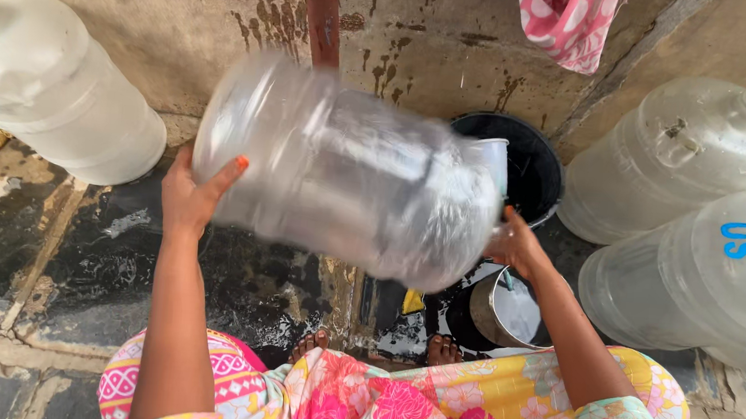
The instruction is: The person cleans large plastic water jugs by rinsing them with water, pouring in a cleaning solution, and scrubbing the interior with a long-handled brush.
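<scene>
Both hands grip one blurred clear jug (349, 177): left hand (186, 197), right hand (516, 246); three jugs stand around.

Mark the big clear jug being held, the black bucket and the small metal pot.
Big clear jug (349, 172), head view: middle of its blurred side wall.
Black bucket (535, 173), head view: dark inner wall right of the jug.
Small metal pot (516, 314), head view: pale inside, near the person's feet.

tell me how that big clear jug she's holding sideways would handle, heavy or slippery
The large clear plastic water jug is probably light: both the left hand and right hand hold it by the ends, and it looks mostly empty. It may be slippery, since the floor is wet. Rounded, it would likely roll.
</scene>
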